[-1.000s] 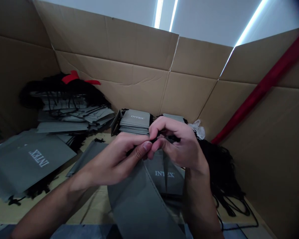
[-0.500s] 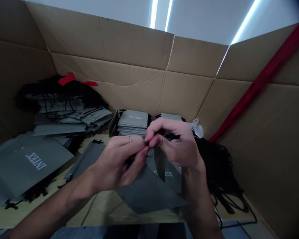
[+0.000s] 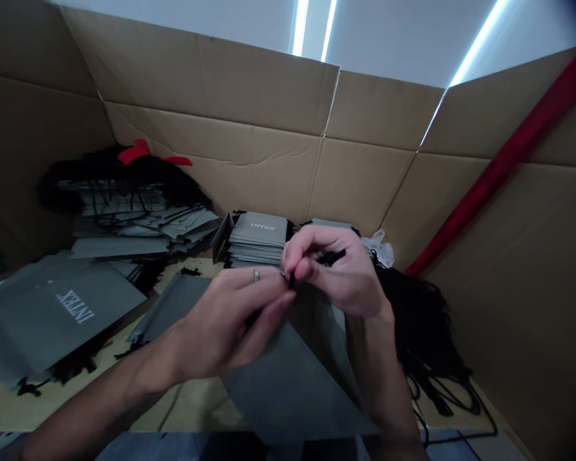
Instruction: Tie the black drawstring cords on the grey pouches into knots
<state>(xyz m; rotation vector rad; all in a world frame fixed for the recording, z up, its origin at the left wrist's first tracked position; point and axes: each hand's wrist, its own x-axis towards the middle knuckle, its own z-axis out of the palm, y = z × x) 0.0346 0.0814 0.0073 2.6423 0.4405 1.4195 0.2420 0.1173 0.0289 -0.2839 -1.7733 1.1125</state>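
Reading the dial from where the fingertips meet: out at nine o'clock, a printed stack of grey pouches (image 3: 72,307) on the desk (image 3: 206,403), and up at ten a heap of more pouches (image 3: 120,198) topped with black cords, well apart from the hands. Coming in from eight, the left hand (image 3: 240,317) (ring on a finger, catching the light) is closed thumb to forefinger, apparently on the upper edge of the grey pouch (image 3: 292,384); the exact grip is hidden. And here's the key spot, dead centre: a stub of black cord (image 3: 292,280), near upright, twelve to six, its top at the right fingertips, its foot touching the left thumb. Neither hand is nearer; both are on it. The pouch hangs at six, below the pinch, one long edge slanting off towards five. At two to three, the right hand (image 3: 338,272) is curled, thumb and forefinger nipping the cord tight, with something black in its curl that I can't make out. Further right, between three and four, a tangle of black cords (image 3: 422,320) sprawls on the desk, well clear of the fingertips.
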